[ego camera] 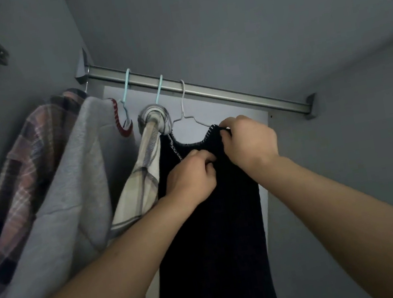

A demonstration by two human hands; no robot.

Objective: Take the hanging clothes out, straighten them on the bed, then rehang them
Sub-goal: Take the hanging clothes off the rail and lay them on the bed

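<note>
Knitwear: the black knit garment [215,223] hangs limp from the rail [207,93] on a thin white wire hanger [186,114], likely soft, stretchy, light. Best held at the shoulders. Left hand [192,177] pinches its chest; right hand [248,140] grips its shoulder.

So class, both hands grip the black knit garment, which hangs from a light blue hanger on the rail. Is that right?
One slip: the head view shows the black knit garment on a white wire hanger, not light blue. Both hands, left and right, do grip it, on the rail.
</note>
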